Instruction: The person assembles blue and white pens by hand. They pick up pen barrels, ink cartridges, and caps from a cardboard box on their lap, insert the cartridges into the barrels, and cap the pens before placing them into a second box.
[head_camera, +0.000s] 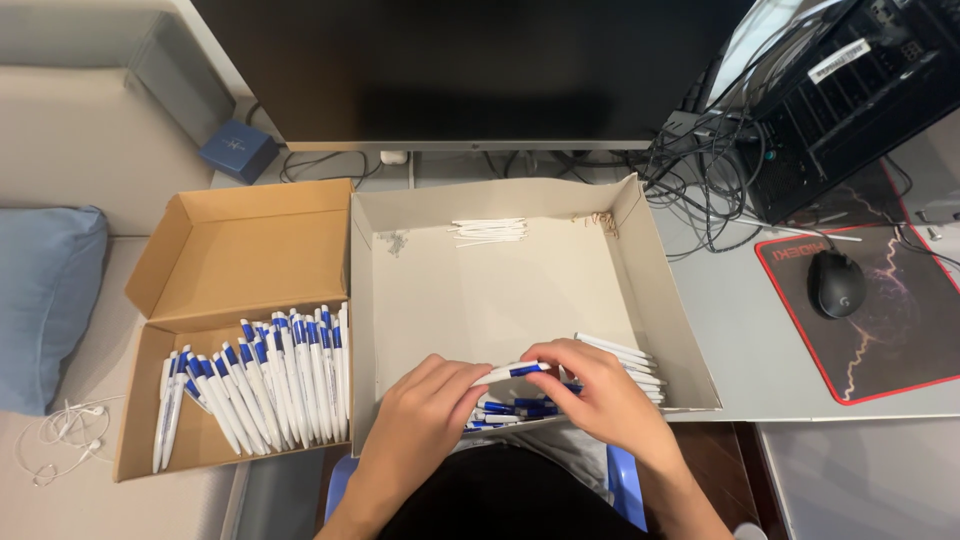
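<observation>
Both hands meet over the near edge of a shallow grey tray (640, 260). My left hand (425, 415) and my right hand (590, 395) each pinch one end of a single white and blue pen (515, 371), held level between them. Below the hands, loose pen parts (515, 408) in blue and white lie in the tray's near corner, with white pen barrels (625, 357) beside my right hand. Thin white refills (488, 231) rest at the tray's far side, and small springs (598, 220) in its far right corner.
A brown cardboard box (235, 250) to the left holds several finished white and blue pens (265, 380). Behind stand a dark monitor (460, 70), tangled cables (700, 170) and a computer case (850, 100). A black mouse (834, 283) sits on a mat at right. White earphones (65, 435) lie at left.
</observation>
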